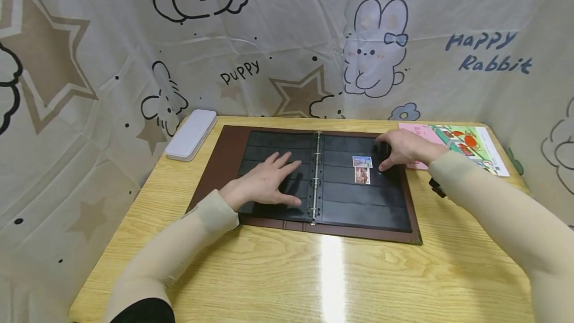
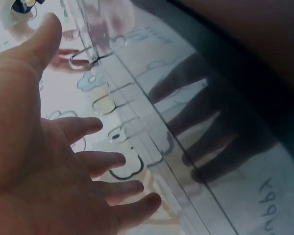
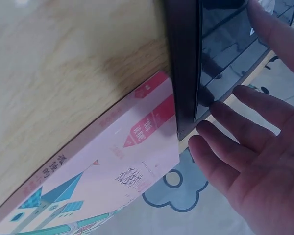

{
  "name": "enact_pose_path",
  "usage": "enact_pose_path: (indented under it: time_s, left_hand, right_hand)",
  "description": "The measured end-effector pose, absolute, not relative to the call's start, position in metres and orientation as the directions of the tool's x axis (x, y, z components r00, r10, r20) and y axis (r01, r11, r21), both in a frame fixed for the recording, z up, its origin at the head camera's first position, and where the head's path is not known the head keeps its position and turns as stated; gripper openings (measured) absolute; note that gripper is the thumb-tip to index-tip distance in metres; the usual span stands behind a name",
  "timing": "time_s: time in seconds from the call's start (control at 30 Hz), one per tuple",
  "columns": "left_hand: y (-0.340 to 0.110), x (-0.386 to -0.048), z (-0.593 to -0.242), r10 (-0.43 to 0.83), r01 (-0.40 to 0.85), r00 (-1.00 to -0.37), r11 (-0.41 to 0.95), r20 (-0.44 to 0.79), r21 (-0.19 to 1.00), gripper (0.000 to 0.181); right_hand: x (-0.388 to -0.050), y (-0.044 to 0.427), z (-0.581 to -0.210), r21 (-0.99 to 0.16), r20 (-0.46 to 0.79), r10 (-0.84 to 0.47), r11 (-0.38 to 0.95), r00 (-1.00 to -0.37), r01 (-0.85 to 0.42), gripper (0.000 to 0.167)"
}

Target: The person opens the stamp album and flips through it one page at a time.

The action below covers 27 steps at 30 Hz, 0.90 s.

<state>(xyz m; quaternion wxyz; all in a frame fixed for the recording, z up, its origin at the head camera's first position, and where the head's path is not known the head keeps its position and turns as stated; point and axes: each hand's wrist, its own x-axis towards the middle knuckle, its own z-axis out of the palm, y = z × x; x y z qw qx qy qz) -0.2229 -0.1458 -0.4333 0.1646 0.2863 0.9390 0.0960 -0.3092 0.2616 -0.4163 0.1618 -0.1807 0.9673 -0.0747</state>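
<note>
A brown ring-bound stamp album (image 1: 215, 163) lies open on the table, with black strip-pocket pages either side of its metal rings (image 1: 316, 182). On the right page, a bluish stamp (image 1: 361, 162) sits just above a reddish-brown stamp (image 1: 362, 176). My left hand (image 1: 264, 182), fingers spread, is over the left page; the left wrist view shows its reflection in the glossy page. At the upper right of the album is my right hand (image 1: 405, 147), thumb and fingers apart. Its fingers (image 3: 235, 127) are beside the album's edge in the right wrist view, holding nothing visible.
A pink and green illustrated book (image 1: 466, 143) lies at the back right, close to the album. The white oblong case (image 1: 191, 135) is at the back left corner. Behind the wooden table (image 1: 269, 273) hangs a printed cloth (image 1: 291, 39).
</note>
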Motion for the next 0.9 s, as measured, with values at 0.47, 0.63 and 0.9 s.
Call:
enact_pose_path:
  time_s: [0.47,0.63,0.9]
  left_hand:
    - [-0.133,-0.222,-0.443,0.508,0.472,-0.766,0.861,-0.395,0.192,0.118]
    - [-0.133,-0.221,-0.445,0.51,0.475,-0.769,0.86,-0.385,0.189,0.118]
    - [-0.134,-0.221,-0.445,0.511,0.473,-0.771,0.859,-0.379,0.196,0.117]
  right_hand:
    - [-0.327,0.267,-0.426,-0.2,-0.263,-0.372,0.923,-0.89,-0.327,0.11]
    - [-0.33,0.267,-0.428,-0.216,-0.264,-0.37,0.923,-0.891,-0.319,0.115]
    - [-0.334,0.267,-0.43,-0.23,-0.264,-0.371,0.921,-0.89,-0.315,0.121]
